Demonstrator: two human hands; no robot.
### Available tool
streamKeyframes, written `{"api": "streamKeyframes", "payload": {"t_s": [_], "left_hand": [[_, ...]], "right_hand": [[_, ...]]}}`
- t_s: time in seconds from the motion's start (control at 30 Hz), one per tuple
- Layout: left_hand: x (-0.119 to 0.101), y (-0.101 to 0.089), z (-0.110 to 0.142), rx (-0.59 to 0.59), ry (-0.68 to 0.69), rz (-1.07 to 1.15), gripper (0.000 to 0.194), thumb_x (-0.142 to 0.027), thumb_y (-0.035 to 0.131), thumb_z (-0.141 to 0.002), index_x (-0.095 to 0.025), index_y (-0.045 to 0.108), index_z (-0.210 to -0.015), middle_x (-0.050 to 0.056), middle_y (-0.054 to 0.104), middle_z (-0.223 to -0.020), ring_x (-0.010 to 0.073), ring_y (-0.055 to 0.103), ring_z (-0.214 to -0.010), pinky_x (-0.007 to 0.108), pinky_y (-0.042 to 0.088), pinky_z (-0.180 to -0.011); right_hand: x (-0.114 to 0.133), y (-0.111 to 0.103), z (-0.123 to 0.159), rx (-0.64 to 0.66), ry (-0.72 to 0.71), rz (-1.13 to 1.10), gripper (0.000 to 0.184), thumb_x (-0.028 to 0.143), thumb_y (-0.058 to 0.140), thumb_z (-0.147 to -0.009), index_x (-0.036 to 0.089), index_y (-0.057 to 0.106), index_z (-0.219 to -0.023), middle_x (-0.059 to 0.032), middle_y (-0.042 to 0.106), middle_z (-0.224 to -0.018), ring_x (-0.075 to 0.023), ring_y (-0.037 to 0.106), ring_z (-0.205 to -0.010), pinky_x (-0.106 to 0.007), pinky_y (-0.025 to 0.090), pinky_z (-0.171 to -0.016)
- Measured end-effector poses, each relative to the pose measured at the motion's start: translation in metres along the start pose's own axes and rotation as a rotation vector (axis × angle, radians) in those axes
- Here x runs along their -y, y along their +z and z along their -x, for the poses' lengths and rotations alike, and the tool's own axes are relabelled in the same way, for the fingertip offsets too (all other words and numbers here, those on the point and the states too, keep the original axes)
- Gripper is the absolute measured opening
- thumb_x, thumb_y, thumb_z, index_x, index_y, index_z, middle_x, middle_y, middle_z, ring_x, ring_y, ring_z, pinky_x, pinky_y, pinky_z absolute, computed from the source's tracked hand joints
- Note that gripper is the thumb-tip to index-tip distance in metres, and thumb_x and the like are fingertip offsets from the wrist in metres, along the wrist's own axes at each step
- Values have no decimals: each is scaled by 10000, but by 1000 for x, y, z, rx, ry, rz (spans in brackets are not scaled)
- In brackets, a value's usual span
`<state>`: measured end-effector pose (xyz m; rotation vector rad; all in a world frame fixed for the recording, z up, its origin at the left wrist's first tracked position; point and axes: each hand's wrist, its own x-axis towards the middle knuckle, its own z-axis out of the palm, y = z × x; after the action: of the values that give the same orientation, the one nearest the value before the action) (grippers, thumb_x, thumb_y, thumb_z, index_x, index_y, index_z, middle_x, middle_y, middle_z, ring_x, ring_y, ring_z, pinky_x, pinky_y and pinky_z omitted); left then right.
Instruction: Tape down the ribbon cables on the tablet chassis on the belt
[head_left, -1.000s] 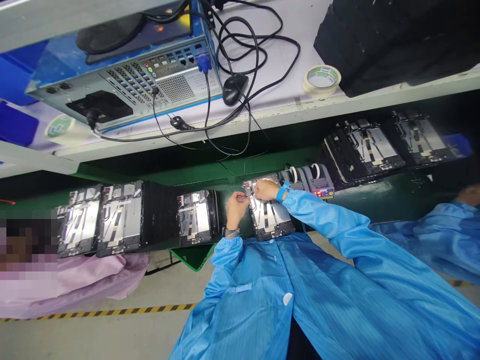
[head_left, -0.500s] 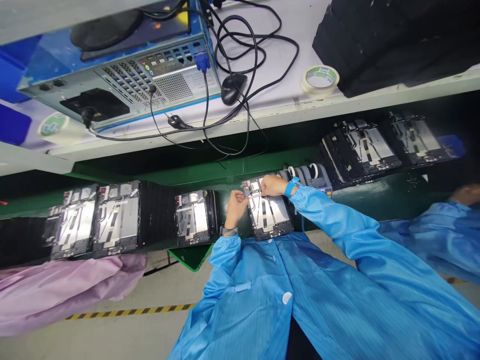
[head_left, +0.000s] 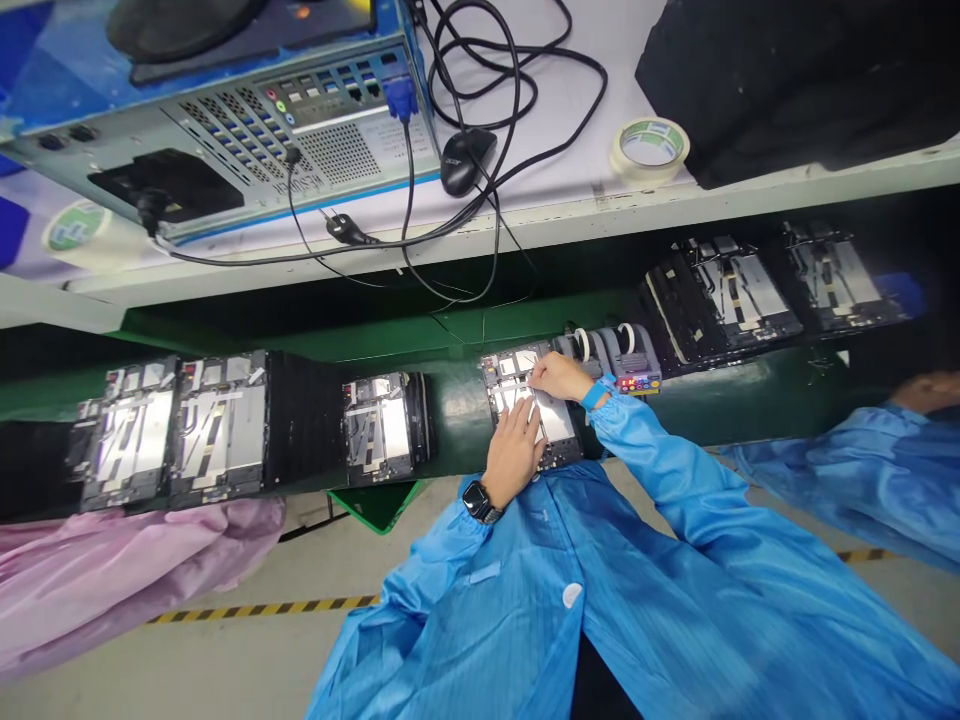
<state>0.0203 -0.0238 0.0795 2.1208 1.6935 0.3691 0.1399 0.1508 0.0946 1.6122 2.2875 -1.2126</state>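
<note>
An opened tablet (head_left: 555,420), with silvery plates and dark strips inside, lies on the green bench in front of me. My left hand (head_left: 514,452) rests flat over its lower left half, fingers stretched out and palm down. Above its upper right part, my right hand (head_left: 562,377) has thumb and fingers pinched together. Something small and thin may be at those fingertips, too small to name. A grey tape dispenser (head_left: 637,358) with two white rolls and a red display stands just right of my right hand.
Stacks of opened tablets stand left (head_left: 379,430) and right (head_left: 742,290) on the bench (head_left: 459,400). The shelf above holds a computer case (head_left: 330,150), loose cables, a mouse (head_left: 465,160) and a tape roll (head_left: 649,150). People in pink (head_left: 150,560) and blue (head_left: 855,450) sleeves are on either side.
My left hand has moved from the tablet's upper left edge down onto its middle and flattened out. My right hand has shifted right and slightly lower, still pinched. The view has moved slightly.
</note>
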Motion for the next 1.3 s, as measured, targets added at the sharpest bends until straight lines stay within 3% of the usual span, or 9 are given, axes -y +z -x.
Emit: {"api": "streamKeyframes", "payload": {"t_s": [0.5, 0.9, 0.97, 1.13, 1.3], "left_hand": [[-2, 1, -1, 62, -17, -218, 557, -329, 406, -1029, -106, 414, -1540, 159, 385, -1633, 285, 284, -1557, 496, 260, -1281], [-2, 3, -1, 42, -12, -216, 549, -311, 414, -1021, -114, 417, -1534, 158, 396, -1627, 295, 294, -1553, 512, 275, -1271], [-1, 3, -1, 37, -10, -215, 550, -310, 418, -1021, -110, 416, -1533, 158, 390, -1630, 291, 284, -1557, 505, 270, -1276], [0, 4, 0, 30, 5, -217, 551, -306, 419, -1021, -102, 407, -1533, 164, 361, -1645, 292, 272, -1561, 502, 267, -1278], [1, -1, 0, 23, 20, -174, 554, -300, 435, -1013, -119, 398, -1535, 162, 380, -1633, 296, 281, -1558, 514, 284, -1272]], "right_hand": [[9, 1, 1, -26, -20, 187, 155, 249, 646, -848, 204, 767, -762, -55, 772, -780, -209, 716, -856, -295, 426, -859], [13, 1, 0, -21, -17, 330, 160, 258, 623, -879, 196, 765, -838, -77, 781, -876, -246, 721, -930, -358, 417, -929], [14, -1, 0, -31, -3, 372, 189, 320, 651, -886, 174, 770, -877, -120, 782, -925, -271, 725, -951, -352, 446, -874], [20, 0, -2, -90, 32, 400, 499, 611, 719, -840, 141, 771, -999, -194, 767, -1019, -310, 724, -980, -339, 483, -790], [4, 1, -1, -190, 99, 348, 545, 672, 749, -788, 145, 754, -928, -193, 761, -950, -301, 716, -930, -329, 472, -750]]}}
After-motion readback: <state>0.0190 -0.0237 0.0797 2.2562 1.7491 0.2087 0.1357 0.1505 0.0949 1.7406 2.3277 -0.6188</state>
